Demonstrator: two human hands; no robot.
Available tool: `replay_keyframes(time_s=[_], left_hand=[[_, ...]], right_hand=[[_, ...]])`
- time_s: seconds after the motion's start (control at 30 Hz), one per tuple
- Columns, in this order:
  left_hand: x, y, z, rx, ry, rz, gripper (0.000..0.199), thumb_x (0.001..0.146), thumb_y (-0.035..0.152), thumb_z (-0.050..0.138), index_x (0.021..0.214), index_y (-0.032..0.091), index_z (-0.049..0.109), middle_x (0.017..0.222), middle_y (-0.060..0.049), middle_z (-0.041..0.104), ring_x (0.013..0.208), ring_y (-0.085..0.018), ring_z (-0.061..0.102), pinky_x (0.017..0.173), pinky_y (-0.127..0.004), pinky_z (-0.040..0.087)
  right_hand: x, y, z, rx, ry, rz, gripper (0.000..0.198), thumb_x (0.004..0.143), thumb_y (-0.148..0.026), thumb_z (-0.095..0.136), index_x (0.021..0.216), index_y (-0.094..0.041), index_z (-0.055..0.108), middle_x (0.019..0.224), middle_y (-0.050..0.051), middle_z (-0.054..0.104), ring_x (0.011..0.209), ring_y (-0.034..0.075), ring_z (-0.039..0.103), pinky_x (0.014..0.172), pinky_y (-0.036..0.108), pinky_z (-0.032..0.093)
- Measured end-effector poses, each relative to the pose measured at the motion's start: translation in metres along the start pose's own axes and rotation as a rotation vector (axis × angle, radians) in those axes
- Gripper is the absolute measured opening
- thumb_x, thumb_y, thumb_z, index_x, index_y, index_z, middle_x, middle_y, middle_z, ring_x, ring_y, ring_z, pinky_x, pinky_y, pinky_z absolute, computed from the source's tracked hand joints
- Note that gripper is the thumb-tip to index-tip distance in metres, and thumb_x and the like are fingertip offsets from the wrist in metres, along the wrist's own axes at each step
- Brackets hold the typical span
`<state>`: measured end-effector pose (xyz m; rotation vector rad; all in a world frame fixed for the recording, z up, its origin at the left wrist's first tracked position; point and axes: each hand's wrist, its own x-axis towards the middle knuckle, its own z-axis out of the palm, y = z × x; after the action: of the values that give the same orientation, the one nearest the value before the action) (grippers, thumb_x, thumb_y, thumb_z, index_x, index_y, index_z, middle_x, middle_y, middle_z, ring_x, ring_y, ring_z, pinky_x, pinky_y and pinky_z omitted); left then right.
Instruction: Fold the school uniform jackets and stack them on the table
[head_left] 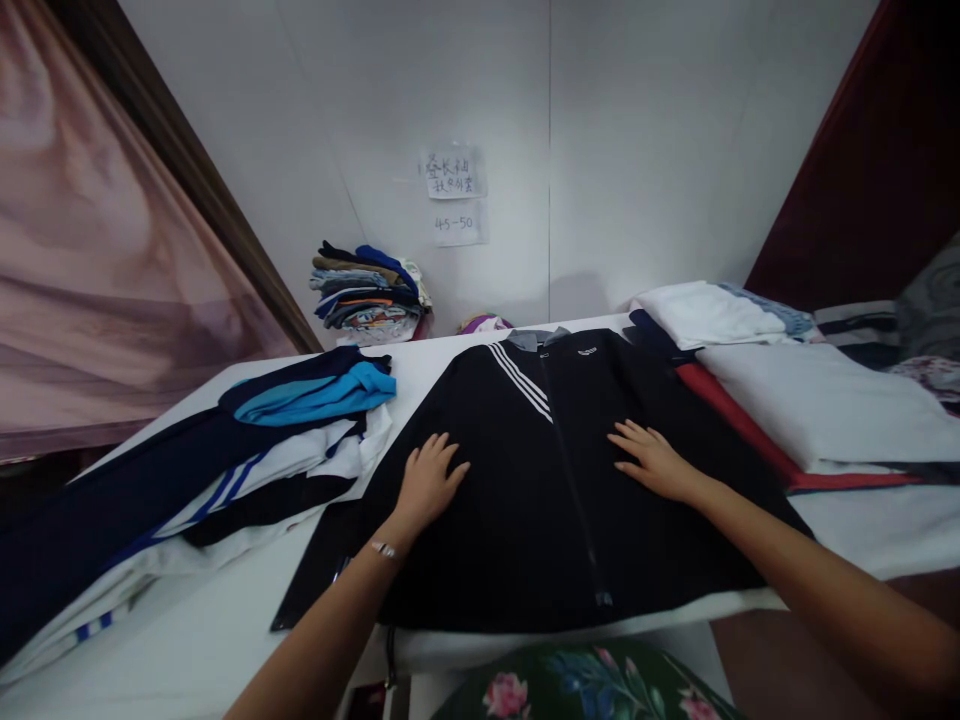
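A black zip-up jacket lies spread out, front side up, on a white table. Three white stripes run slantwise across its chest, and a small white logo sits on the other side of the zip. Its grey collar points to the wall. My left hand rests flat on the jacket's left side, fingers spread. On the right side my right hand lies with its fingers stretched out over the fabric. Neither hand grips anything.
Loose garments in navy, blue and white lie in a heap at left. A folded clothes stack stands by the wall. White and red folded garments are piled at right. Paper notes hang on the wall.
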<state>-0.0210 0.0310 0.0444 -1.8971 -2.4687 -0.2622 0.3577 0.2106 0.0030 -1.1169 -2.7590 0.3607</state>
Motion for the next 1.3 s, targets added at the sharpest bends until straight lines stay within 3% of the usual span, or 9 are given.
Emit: replay_keyframes(time_s=[0.17,0.3,0.47,0.6,0.77,0.9,1.03,1.2,1.3], left_hand=[[-0.053,-0.026,-0.005,-0.099,-0.009,-0.308,0.047,0.092,0.041,0.04,0.126,0.014,0.058,0.132,-0.011,0.059,0.123,-0.024,0.054,0.106,-0.036,0.04],[-0.076,-0.021,-0.006,-0.099,-0.043,-0.432,0.048,0.094,0.042,0.037,0.125,0.012,0.059,0.122,-0.013,0.065,0.112,-0.026,0.061,0.096,-0.036,0.046],[-0.075,-0.009,-0.017,-0.092,-0.142,-0.501,0.047,0.093,0.037,0.041,0.133,0.014,0.05,0.116,-0.015,0.067,0.105,-0.027,0.065,0.087,-0.036,0.048],[-0.073,-0.014,-0.026,-0.163,-0.082,-0.548,0.042,0.092,0.037,0.042,0.13,0.021,0.051,0.109,-0.009,0.07,0.1,-0.024,0.066,0.08,-0.032,0.048],[-0.083,-0.02,-0.027,-0.15,-0.205,-0.533,0.043,0.091,0.038,0.045,0.129,0.019,0.053,0.101,-0.007,0.072,0.096,-0.023,0.067,0.076,-0.031,0.048],[-0.077,-0.03,-0.035,-0.116,-0.126,-0.548,0.041,0.092,0.043,0.04,0.122,0.022,0.059,0.105,-0.007,0.072,0.099,-0.026,0.066,0.078,-0.033,0.048],[-0.045,-0.05,-0.042,0.032,0.027,-0.529,0.042,0.093,0.036,0.037,0.123,0.016,0.058,0.122,-0.014,0.064,0.107,-0.028,0.063,0.085,-0.037,0.048],[-0.002,-0.06,-0.03,0.093,-0.136,-0.522,0.039,0.087,0.038,0.049,0.118,0.015,0.058,0.12,-0.017,0.065,0.108,-0.03,0.062,0.083,-0.038,0.049],[0.015,-0.064,-0.028,0.098,-0.18,-0.543,0.025,0.082,0.029,0.055,0.101,0.016,0.064,0.108,-0.015,0.07,0.1,-0.03,0.066,0.075,-0.035,0.051]], right_hand=[[-0.072,0.029,0.009,0.077,0.144,0.132,0.058,0.088,-0.047,0.044,0.136,-0.017,0.052,0.147,0.015,0.043,0.137,0.029,0.037,0.112,0.05,0.032],[-0.109,0.031,0.025,0.041,0.206,0.187,0.055,0.087,-0.047,0.044,0.131,-0.017,0.057,0.14,0.014,0.051,0.13,0.029,0.047,0.109,0.049,0.037],[-0.12,0.024,0.032,-0.086,0.262,0.19,0.052,0.088,-0.047,0.04,0.124,-0.016,0.063,0.136,0.015,0.054,0.126,0.031,0.05,0.102,0.05,0.044],[-0.124,0.05,0.027,-0.213,0.339,0.28,0.051,0.089,-0.043,0.035,0.116,-0.015,0.067,0.126,0.017,0.061,0.121,0.035,0.054,0.096,0.053,0.047],[-0.138,0.077,0.024,-0.228,0.363,0.292,0.05,0.085,-0.044,0.036,0.112,-0.017,0.069,0.124,0.017,0.063,0.118,0.036,0.056,0.094,0.054,0.048],[-0.128,0.045,0.019,-0.142,0.421,0.203,0.05,0.086,-0.047,0.039,0.116,-0.018,0.067,0.137,0.016,0.053,0.129,0.036,0.046,0.101,0.056,0.043],[-0.099,-0.017,0.01,0.062,0.319,0.0,0.045,0.09,-0.046,0.041,0.122,-0.023,0.064,0.143,0.009,0.049,0.135,0.03,0.04,0.109,0.053,0.037],[-0.053,-0.078,0.004,0.153,0.154,-0.171,0.042,0.093,-0.039,0.043,0.13,-0.025,0.059,0.148,0.008,0.042,0.14,0.028,0.031,0.112,0.053,0.031],[-0.031,-0.092,0.012,0.144,0.024,-0.156,0.046,0.093,-0.038,0.046,0.137,-0.025,0.052,0.152,0.009,0.036,0.143,0.028,0.025,0.114,0.054,0.026]])
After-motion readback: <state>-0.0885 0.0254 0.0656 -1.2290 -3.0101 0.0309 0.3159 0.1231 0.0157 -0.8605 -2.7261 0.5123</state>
